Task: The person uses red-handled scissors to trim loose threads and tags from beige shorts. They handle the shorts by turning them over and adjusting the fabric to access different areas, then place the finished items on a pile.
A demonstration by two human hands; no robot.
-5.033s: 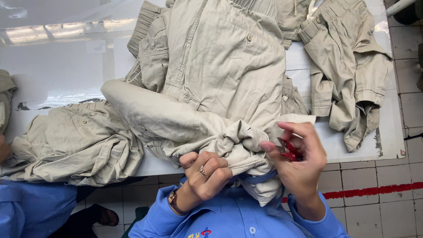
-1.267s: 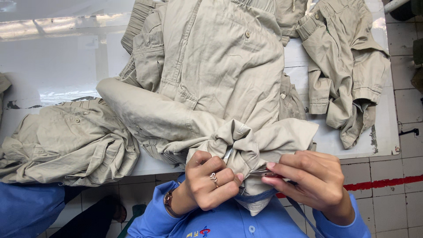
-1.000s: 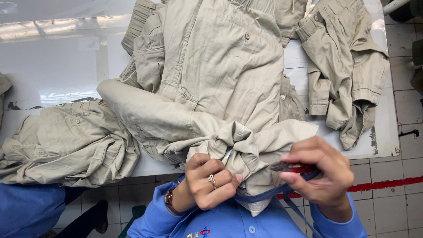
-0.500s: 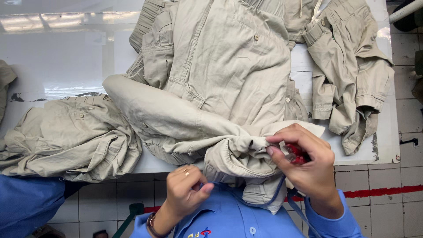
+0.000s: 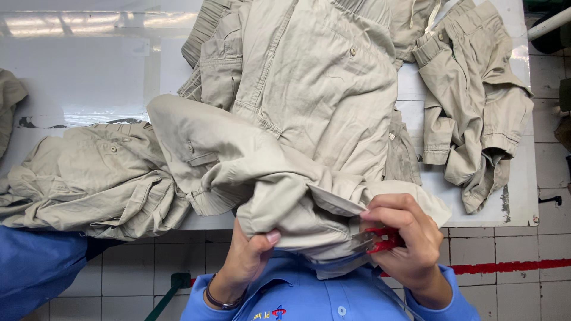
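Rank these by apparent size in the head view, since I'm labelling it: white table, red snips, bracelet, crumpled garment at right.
1. White table
2. Crumpled garment
3. Bracelet and red snips: both small and partly hidden, so no ranking.

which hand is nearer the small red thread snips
Right. The right hand holds the small red thread snips in its fingers; the left hand grips the beige cotton garment further left.

Your left hand [image 5: 248, 261], which half a second ago hangs free below the cloth, now grips the beige trousers [image 5: 279, 196] from underneath, thumb on the fold. Your right hand [image 5: 404, 244] lowers the red thread snips [image 5: 380, 239] slightly, blades at the fabric edge.
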